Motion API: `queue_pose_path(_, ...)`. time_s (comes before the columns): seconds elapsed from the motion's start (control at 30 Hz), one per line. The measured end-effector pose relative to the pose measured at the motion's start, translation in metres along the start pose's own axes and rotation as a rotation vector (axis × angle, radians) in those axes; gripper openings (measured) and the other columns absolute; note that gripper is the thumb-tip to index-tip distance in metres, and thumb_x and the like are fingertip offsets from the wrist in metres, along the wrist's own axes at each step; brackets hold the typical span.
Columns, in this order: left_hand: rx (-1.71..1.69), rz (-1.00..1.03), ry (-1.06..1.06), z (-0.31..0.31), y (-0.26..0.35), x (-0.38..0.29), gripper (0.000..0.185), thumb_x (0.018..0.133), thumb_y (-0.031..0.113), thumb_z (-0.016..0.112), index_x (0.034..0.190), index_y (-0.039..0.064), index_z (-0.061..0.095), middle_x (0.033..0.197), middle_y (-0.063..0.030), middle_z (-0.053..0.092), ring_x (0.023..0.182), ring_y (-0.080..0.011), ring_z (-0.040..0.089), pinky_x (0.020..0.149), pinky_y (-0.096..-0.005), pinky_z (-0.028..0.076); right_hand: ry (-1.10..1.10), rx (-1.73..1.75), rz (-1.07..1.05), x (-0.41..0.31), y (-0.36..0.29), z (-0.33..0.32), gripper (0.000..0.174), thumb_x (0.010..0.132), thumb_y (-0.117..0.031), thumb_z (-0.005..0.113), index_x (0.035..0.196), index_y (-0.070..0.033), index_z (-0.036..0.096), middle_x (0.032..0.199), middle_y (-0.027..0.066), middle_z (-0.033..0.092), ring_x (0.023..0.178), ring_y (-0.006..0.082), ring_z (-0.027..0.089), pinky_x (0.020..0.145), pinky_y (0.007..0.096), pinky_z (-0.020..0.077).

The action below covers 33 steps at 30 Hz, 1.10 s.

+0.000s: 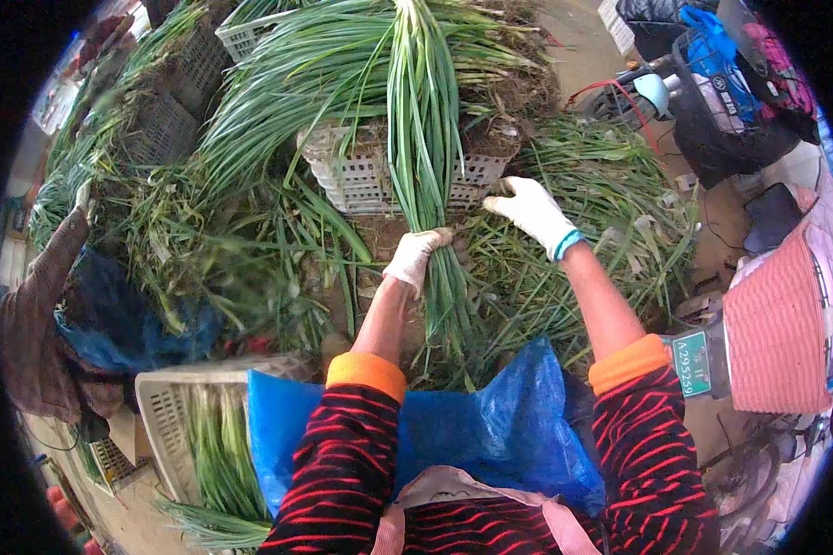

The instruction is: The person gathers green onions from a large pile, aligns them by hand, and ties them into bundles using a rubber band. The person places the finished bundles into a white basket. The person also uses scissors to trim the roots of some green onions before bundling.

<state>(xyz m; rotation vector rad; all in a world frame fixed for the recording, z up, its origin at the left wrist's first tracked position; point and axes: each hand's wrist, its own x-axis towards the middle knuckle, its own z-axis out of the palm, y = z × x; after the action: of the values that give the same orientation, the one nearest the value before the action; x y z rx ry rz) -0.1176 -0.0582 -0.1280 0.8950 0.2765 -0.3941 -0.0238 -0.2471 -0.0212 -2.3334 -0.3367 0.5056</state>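
Observation:
My left hand [416, 258], in a white work glove, is closed around the leafy part of a bundle of green onions [423, 132]. The bundle's pale stem ends point away from me, and its leaf tips hang below my fist. My right hand [531, 211], gloved in white with a teal cuff, is held apart from the bundle with thumb and fingers spread. Nothing shows between them. Beyond both hands, a heap of untrimmed green onions [305, 83] with soil on the roots lies over stacked white plastic crates [361, 173].
A blue plastic sheet [458, 423] covers my lap. Left of it, a white crate [149, 416] holds cleaned green onions. Stripped leaves [597, 180] litter the ground. At far left is another person's sleeve [55, 257]. A parked bike with a basket [708, 104] stands at right.

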Motion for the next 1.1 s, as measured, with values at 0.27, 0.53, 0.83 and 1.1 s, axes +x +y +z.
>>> queue_pose_path(0.27,0.799,0.303,0.329,-0.01,-0.034,0.026,0.022,0.076,0.013,0.074,0.094,0.002,0.072,0.089,-0.0085,0.072,0.073,-0.0213,0.066,0.072,-0.0314,0.053,0.201,0.073,-0.234,0.01,-0.065,0.033,0.033,0.086,-0.033,0.068,0.105,-0.007,0.073,0.104,0.0144,0.072,0.095,0.0284,0.07,0.085,0.038,0.0534)
queue_pose_path(0.53,1.604,0.494,0.165,-0.033,-0.054,0.052,0.013,0.072,0.02,0.07,0.078,0.009,0.069,0.078,-0.0124,0.07,0.074,-0.0283,0.068,0.075,-0.0355,0.053,0.395,-0.345,-0.174,0.04,-0.089,0.063,0.028,0.077,-0.032,0.07,0.093,-0.009,0.071,0.092,0.0154,0.071,0.085,0.033,0.069,0.073,0.0426,0.0557)
queue_pose_path(0.83,0.507,0.223,0.344,0.017,-0.017,0.013,0.024,0.08,0.02,0.073,0.093,-0.001,0.07,0.085,-0.0065,0.071,0.076,-0.012,0.062,0.071,-0.0293,0.05,0.063,0.782,0.07,0.04,-0.056,0.046,0.031,0.087,-0.018,0.072,0.112,-0.001,0.064,0.091,0.007,0.071,0.06,0.0126,0.064,0.053,0.0241,0.0505)
queue_pose_path(1.1,0.016,0.004,0.142,-0.001,-0.012,0.004,0.025,0.081,0.017,0.075,0.1,0.001,0.072,0.086,-0.005,0.069,0.071,-0.0153,0.062,0.067,-0.0311,0.05,-0.115,0.004,0.013,-0.032,-0.022,-0.023,0.037,0.093,-0.033,0.064,0.115,-0.003,0.067,0.094,0.0103,0.071,0.075,0.017,0.068,0.065,0.0312,0.055)
